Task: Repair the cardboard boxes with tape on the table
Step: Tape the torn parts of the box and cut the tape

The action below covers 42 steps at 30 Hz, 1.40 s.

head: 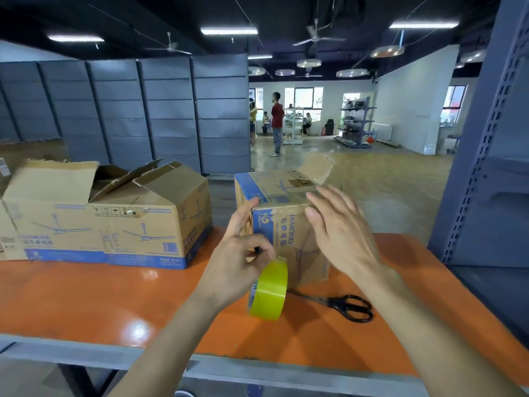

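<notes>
Black scissors (347, 306) lie in the foreground, blades closed. Behind stands a row of grey partition panels (169, 110); a slotted grey shelving upright (481, 144) rises at right. Ceiling fans (316, 38) and strip lights (229, 31) hang overhead. A person in a red shirt (277, 116) stands far back (near a display rack (357, 121)).

Yellow-green tape roll (269, 290) and black scissors (347, 306) on a glossy orange counter (114, 296); brown cardboard boxes (108, 213) carry blue bands and ceiling-fan prints.

Ahead of you, grey panel walls (123, 110) stand left, a concrete floor (372, 173) runs to bright windows (304, 97), and strip lights (229, 31) glow on the dark ceiling (143, 12).
</notes>
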Tool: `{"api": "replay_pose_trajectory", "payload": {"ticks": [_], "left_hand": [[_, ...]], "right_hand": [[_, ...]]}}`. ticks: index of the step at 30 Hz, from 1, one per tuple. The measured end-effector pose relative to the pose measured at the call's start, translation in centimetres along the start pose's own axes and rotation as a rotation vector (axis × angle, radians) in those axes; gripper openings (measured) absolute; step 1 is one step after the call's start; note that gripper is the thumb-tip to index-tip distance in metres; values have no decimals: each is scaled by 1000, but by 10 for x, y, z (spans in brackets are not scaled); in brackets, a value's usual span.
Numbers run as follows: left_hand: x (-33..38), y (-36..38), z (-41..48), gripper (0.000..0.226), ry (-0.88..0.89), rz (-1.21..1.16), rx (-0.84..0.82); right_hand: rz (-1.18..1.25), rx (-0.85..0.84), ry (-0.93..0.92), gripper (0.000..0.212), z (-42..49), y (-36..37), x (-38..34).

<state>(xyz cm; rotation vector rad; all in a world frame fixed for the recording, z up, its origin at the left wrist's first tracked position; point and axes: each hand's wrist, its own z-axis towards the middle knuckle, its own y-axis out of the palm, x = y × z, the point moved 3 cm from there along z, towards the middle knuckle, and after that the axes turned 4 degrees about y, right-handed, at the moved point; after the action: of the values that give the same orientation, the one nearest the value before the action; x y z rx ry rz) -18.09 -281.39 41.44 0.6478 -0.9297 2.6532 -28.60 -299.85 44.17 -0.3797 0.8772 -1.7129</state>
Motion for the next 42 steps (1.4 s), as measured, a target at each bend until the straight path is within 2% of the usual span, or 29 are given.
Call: {"api": "replay_pose_trajectory", "payload": {"ticks": [4,7,10,13,19,22,26,29,34,38,42], "left_hand": [[11,-2,-7,14,48,-67,3],[27,-3,-20,11,18,-165,1],[45,-7,-30,13,-33,-296,55],[60,-9,-30,11,-103,-376,117],[74,-18,-19,19,-301,-550,260],[77,-17,-18,19,-335,-679,193],[73,-12,-32,15,-308,-569,168],[56,-3,-56,11,-343,-534,180],[42,12,-81,25,-438,-470,168],[54,4,-68,22,-354,-444,191],[66,-1,-45,14,-286,-380,202]], "right_hand": [[40,-33,202,52,3,-17,7],[28,24,292,46,2,-32,0],[-61,36,308,42,-6,-39,-8],[-107,-8,335,55,-17,-42,-10],[101,91,348,66,-52,-55,-9],[243,145,336,74,-66,-52,-6],[408,243,271,74,-81,-39,-8],[436,247,254,63,-100,-19,2],[311,204,252,41,-137,12,18],[78,150,236,39,-149,5,17],[-215,54,259,22,-143,-31,8]]}}
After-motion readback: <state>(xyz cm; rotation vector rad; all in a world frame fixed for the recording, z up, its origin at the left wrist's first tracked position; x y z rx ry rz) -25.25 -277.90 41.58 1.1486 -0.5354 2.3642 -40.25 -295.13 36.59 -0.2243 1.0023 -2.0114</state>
